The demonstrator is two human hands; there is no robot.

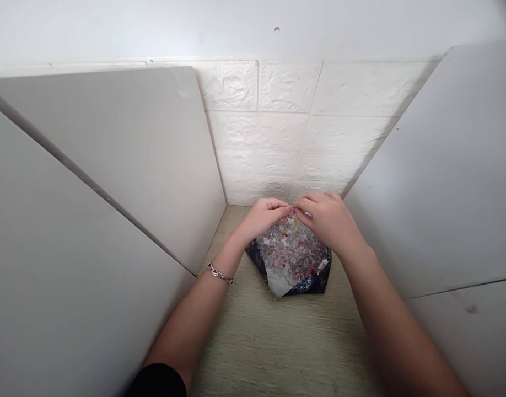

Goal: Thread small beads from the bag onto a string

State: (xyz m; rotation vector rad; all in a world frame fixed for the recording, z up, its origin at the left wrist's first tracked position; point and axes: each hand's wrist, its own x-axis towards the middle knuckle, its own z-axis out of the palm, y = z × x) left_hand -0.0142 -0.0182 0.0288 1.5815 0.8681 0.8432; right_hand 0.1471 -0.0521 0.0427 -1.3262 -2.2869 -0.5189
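Note:
A dark blue patterned container (pixel 315 278) lined with white paper sits on the table, heaped with small clear and coloured beads (pixel 290 251). My left hand (pixel 263 216) and my right hand (pixel 328 216) hover over the far edge of the bead heap, fingertips meeting in a pinch at the middle. Something tiny seems held between the pinched fingers, too small to name. A silver bracelet (pixel 220 273) circles my left wrist.
The pale woodgrain table (pixel 278 342) is boxed in by grey partition panels on the left (pixel 112 182) and right (pixel 447 182). A white embossed brick-pattern wall (pixel 286 132) closes the back. Bare tabletop lies in front of the container.

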